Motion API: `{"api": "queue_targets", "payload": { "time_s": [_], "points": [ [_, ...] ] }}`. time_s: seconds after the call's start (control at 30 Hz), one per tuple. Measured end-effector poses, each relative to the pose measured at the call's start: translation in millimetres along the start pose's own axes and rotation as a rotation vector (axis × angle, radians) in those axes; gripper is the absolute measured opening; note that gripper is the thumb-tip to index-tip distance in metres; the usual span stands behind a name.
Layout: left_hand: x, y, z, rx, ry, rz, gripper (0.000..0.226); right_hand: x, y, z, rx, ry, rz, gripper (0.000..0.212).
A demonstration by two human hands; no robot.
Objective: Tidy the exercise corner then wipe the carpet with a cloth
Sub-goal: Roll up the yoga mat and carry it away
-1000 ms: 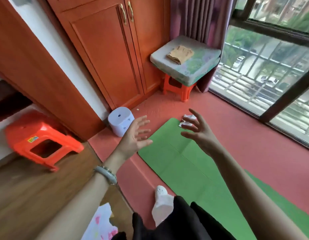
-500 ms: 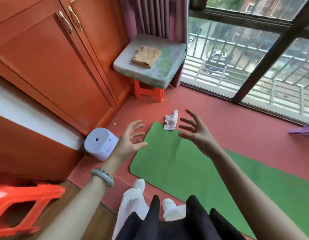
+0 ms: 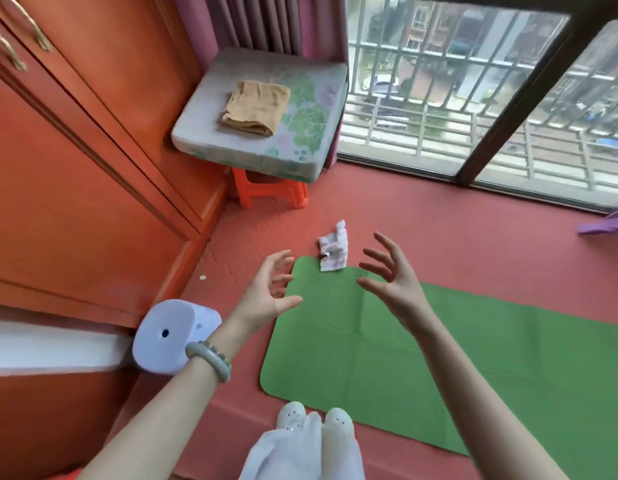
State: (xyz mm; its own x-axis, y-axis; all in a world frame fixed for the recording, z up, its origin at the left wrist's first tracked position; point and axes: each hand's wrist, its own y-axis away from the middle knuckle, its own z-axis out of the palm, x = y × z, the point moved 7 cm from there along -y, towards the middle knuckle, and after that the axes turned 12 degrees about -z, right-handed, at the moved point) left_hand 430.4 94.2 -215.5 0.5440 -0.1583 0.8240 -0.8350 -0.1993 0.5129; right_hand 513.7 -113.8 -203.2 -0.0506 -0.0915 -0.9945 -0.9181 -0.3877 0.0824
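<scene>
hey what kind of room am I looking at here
Probably a home workout nook beside a large window, perhaps an enclosed balcony. A green exercise mat lies on red carpet, wooden cabinets line one wall, and a cushioned stool sits in the corner by the barred window.

Bright window (image 3: pixel 473 98) daylight; soft blur, edges bowed.

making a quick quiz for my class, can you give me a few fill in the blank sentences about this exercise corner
1. The folded tan towel lies on a floral ____.
2. The crumpled white cloth touches the far edge of the ____ exercise mat.
3. A bracelet sits on the ____ wrist.
4. Both hands, left hand and right hand, are ____.

Missing words: cushion; green; left; empty
</scene>
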Motion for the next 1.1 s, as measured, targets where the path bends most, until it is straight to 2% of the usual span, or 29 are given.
{"api": "queue_targets", "payload": {
  "time_s": [0.17, 0.33, 0.43, 0.57, 0.67, 0.87, 1.1],
  "points": [
    [-102, -128, 35, -0.005, -0.079, -0.016, 0.075, 135, -60, -4, 0.078, 0.046, 0.004, 0.076],
    [-225, -257, 73, -0.068, -0.244, -0.037, 0.082, 288, -117, -17, 0.121, 0.137, -0.027, 0.068],
    [-284, -325, 94, -0.072, -0.323, -0.004, 0.077, 372, -152, -21, 0.140, 0.173, -0.059, 0.066],
    [-344, -404, 111, 0.001, -0.369, 0.042, 0.063, 465, -193, -18, 0.181, 0.187, -0.068, 0.064],
    [-380, -455, 126, 0.049, -0.493, 0.048, 0.058, 521, -218, -14, 0.177, 0.219, -0.072, 0.061],
    [-428, -536, 158, 0.142, -0.940, 0.051, 0.058, 612, -243, -18, 0.175, 0.297, -0.076, 0.058],
    [-458, -584, 217, 0.028, -1.166, 0.118, 0.050, 666, -240, -39, 0.198, 0.326, -0.012, 0.059]
  ]
}}
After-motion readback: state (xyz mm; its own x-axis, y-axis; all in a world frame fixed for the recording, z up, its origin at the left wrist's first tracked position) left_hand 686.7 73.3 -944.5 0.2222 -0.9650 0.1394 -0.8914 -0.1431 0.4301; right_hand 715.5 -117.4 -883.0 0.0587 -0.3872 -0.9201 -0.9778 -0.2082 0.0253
